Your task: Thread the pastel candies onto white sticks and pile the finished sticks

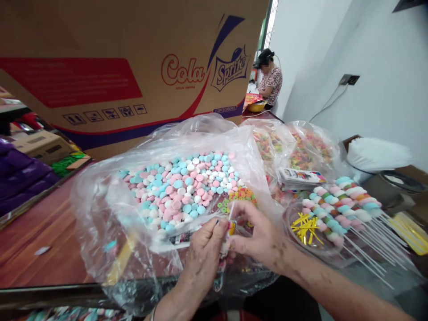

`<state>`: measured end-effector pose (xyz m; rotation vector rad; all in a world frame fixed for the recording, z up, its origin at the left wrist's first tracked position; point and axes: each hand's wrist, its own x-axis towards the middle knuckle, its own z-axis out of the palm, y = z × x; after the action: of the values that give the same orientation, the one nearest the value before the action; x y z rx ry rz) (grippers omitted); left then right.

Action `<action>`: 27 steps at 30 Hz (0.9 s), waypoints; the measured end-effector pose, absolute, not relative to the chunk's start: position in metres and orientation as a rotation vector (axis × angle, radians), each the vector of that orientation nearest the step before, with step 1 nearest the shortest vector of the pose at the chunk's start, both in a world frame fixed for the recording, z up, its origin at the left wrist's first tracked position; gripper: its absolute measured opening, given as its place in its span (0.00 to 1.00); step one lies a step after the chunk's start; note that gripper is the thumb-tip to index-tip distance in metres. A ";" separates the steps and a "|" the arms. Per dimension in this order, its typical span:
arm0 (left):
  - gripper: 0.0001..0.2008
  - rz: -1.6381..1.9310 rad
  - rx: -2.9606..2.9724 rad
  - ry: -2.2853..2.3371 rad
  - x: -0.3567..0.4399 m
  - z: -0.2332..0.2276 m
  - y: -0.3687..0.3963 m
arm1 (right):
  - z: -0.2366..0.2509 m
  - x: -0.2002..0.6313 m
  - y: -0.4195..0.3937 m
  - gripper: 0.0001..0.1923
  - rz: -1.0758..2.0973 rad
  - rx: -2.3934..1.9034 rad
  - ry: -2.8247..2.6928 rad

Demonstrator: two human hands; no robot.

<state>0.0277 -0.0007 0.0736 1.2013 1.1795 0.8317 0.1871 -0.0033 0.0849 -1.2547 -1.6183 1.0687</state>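
Both hands meet at about six o'clock in the view, over the near edge of the bag [110, 209]. The left hand [203, 256] has thumb and fingertips pinched on a stick [231, 213], and the right hand [259, 238] pinches it from the other side. The stick stands nearly upright between them, with small sweets already on its lower part. Both grips are tight, with no gap showing at the fingers.

The bag lies open on the table [40, 236], filled with pink, blue and white candies [183, 187], far too many to count. At two o'clock from the hands sit two more bags of ring candy [301, 149], with a small box [301, 176] lying on them.

At three o'clock lie the finished skewers [337, 205], roughly eight or nine, sticks fanned out toward four o'clock. One clear tub holds gold ties [305, 227], a dozen or so.

To my eye, the stick could slip in so fine a pinch and shed its sweets. A sleeve or forearm swinging right might also roll the skewers off the edge. A carton [100, 67] looms at twelve o'clock, and a second person [270, 80] works at one o'clock.
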 end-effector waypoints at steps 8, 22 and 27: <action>0.12 0.953 0.853 0.857 0.035 0.074 -0.003 | 0.061 0.175 -0.005 0.11 1.471 -1.047 -1.175; 0.08 0.442 0.715 0.845 0.016 0.071 0.006 | 0.064 0.200 -0.004 0.07 1.285 -0.868 -1.709; 0.18 0.365 0.696 0.664 0.006 0.070 0.008 | 0.076 0.200 -0.006 0.12 0.943 -0.888 -1.950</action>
<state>0.0060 0.0079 0.0699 0.6965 0.6639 0.3654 0.2003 -0.0060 0.0762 -0.8881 -1.9505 0.9429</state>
